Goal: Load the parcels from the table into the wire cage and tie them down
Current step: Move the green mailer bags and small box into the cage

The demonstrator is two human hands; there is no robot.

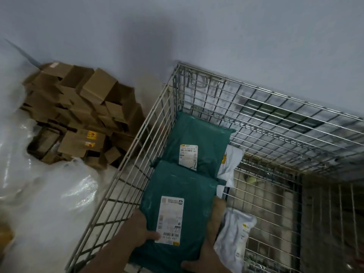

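- Two hands hold one green parcel (173, 196) over the near left corner of the wire cage (256, 107).
- The left hand (137, 231) grips the parcel's left edge, thumb curled across the white shipping label (171, 219).
- The right hand (213, 227) grips the right edge, fingers straight along the side.
- A second green parcel (197, 138) lies deeper in the cage, just beyond the held one, overlapping white mailer bags (234, 233) on the cage floor.
- The held parcel looks like a soft plastic mailer: probably light, bendy and slick, so supporting both long edges seems safest.
- Outside the cage, to the left, sits a pile of small cardboard boxes (84, 113) beside clear plastic wrap (45, 194).
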